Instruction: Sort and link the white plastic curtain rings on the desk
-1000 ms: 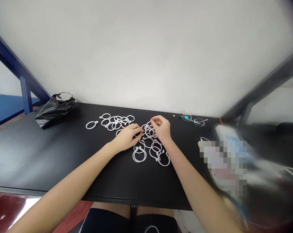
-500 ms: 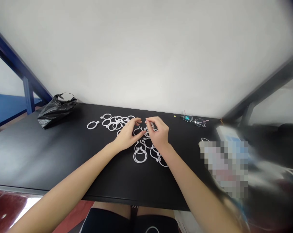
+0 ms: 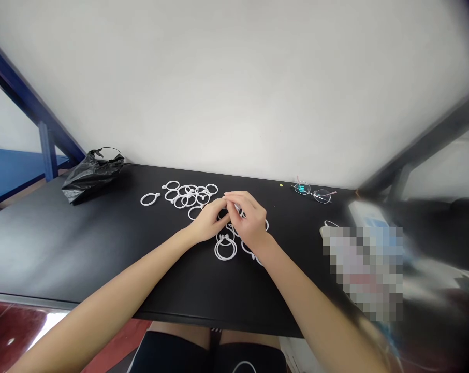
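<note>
My left hand [image 3: 208,221] and my right hand [image 3: 248,218] meet over the middle of the black table, fingertips together. Both are closed in a pinch; whatever lies between the fingers is hidden. Under and around my right hand are several white plastic rings [image 3: 267,224], partly covered by it. Just in front of my hands lies a small stack of white rings [image 3: 225,258] with little knobs lined up at the top. To the left of my left hand a loose cluster of white rings [image 3: 182,201] is spread out, and a single ring [image 3: 149,202] sits apart.
A crumpled black plastic bag [image 3: 92,176] stands at the table's [image 3: 102,243] back left. Eyeglasses [image 3: 312,192] lie at the back right, near a tiny yellow bit [image 3: 281,185]. Blurred and pixelated items [image 3: 366,274] occupy the right side. A wall [image 3: 234,103] rises behind.
My left hand's fingers, apart half a second ago, have closed in to meet the right fingertips. My right hand has shifted slightly left. The ring cluster and stack look the same.
</note>
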A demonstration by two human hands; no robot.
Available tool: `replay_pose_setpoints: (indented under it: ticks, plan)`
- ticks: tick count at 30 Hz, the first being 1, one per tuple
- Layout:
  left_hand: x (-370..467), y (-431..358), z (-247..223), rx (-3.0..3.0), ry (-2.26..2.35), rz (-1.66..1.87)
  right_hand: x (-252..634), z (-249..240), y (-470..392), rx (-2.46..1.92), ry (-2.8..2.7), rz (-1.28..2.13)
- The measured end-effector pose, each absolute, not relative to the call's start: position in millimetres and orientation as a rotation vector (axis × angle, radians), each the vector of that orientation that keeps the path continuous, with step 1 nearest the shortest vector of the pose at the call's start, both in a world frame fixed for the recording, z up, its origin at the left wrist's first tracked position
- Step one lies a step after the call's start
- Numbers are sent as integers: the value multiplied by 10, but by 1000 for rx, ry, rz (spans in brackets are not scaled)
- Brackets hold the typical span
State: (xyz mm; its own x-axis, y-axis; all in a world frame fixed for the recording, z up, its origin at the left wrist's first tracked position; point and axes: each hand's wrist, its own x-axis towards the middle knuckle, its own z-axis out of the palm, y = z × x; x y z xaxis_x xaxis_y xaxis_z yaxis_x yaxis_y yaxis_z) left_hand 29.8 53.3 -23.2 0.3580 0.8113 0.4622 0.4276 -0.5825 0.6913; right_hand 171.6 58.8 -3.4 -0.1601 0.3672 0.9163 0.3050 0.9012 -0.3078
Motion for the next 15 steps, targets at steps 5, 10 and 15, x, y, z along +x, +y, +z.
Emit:
replay_pose_setpoints:
  ticks: [5,10,15]
  plan:
    - [295,541,-230,2113,1082,1153,1664,-39,509,-469,-1857,57]
    - [295,539,-225,2065,1121,1207,1653,-52,494,-507,-1856,100]
    - [311,523,-203,2030,1126,1245,1654,-51,485,-536,-1837,112]
